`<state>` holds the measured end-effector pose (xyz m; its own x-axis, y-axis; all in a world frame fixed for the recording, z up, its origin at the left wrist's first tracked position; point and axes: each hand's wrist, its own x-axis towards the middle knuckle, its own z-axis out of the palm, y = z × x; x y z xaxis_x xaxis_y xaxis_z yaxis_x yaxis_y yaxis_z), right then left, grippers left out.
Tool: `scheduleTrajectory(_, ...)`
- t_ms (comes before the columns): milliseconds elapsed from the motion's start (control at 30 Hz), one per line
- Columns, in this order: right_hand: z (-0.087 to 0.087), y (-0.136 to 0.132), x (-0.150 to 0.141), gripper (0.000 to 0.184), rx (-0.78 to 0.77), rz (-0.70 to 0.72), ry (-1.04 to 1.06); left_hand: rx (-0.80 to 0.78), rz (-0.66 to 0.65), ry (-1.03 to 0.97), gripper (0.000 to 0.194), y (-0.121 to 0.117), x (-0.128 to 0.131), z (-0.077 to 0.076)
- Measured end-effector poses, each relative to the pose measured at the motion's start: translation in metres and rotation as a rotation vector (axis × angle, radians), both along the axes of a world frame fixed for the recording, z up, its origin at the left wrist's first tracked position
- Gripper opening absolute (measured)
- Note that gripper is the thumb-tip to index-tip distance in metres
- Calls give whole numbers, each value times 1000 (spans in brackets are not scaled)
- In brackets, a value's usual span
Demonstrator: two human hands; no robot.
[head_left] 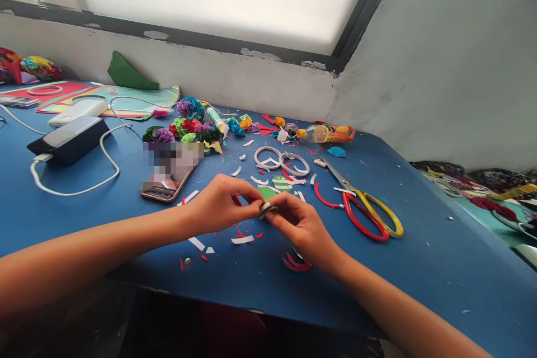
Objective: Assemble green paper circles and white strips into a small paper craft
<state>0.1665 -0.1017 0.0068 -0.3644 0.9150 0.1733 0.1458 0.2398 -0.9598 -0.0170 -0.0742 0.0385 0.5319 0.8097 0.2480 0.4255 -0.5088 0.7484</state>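
My left hand [222, 204] and my right hand [304, 229] meet over the middle of the table. Between the fingertips of both is a small green and white piece [265, 211], apparently paper, its edge facing me. The fingers cover much of it. Just behind lie a green paper piece [267, 193] and a green-and-white striped piece [282, 182]. Two white rings [268, 158] overlap farther back. To the right of my right hand rest scissors [356, 196] with one red and one yellow handle. Curved red paper strips [297, 264] lie beneath my right wrist.
A phone [168, 190], partly blurred, lies left of my hands. Behind it are ruffled colourful flowers [191, 108], a glue stick [216, 119] and a tipped bottle [331, 134]. A white cable [109, 170] runs from a black box [69, 142]. Paper scraps litter the blue table [419, 268].
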Motion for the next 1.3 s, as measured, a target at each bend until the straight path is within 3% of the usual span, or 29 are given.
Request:
scheduleTrajectory(233,3,0,1,17,11,-19,-6,-51,17,-13,25,-1,1,4)
scheduleTrajectory(367,4,1,3,21,56,-34,-89,2,27,-9,18,1,0,1)
scheduleTrajectory(567,2,2,3,22,145,-79,-179,406,-22,49,15,4,-5,-7)
scheduleTrajectory(700,3,1,1,19,233,-85,-231,513,-25,112,16,4,-5,-9)
scheduleTrajectory(900,2,-1,2,19,362,-75,-368,515,-28,173,16,-1,-4,-8)
scheduleTrajectory(1100,2,-1,2,20,371,-24,-445,576,-52,276,17,-1,-4,-10)
scheduleTrajectory(1300,2,-1,4,20,318,-6,-375,418,-95,231,18,0,-4,-7)
